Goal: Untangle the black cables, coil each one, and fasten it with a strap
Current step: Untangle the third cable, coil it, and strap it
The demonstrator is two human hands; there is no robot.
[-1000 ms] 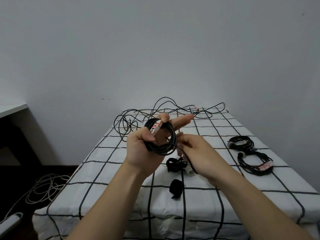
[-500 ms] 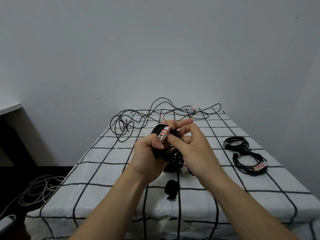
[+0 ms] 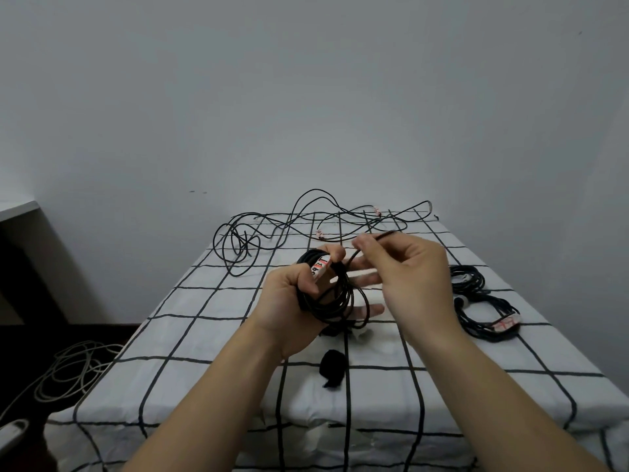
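Drawn rightward, right hand (image 3: pixel 413 277) fingers (image 3: pixel 361 246) pinch the cable end (image 3: pixel 386 235); left hand (image 3: pixel 287 310) grips coil (image 3: pixel 335 303).

I see a desk (image 3: pixel 510 396) under a white cloth (image 3: pixel 204 335) with black grid lines. Behind it is a plain grey wall (image 3: pixel 306 97). At the left, a loose pale cord (image 3: pixel 73 349) lies on the dark floor (image 3: pixel 20 362), and a white ledge (image 3: pixel 17 209) shows above.
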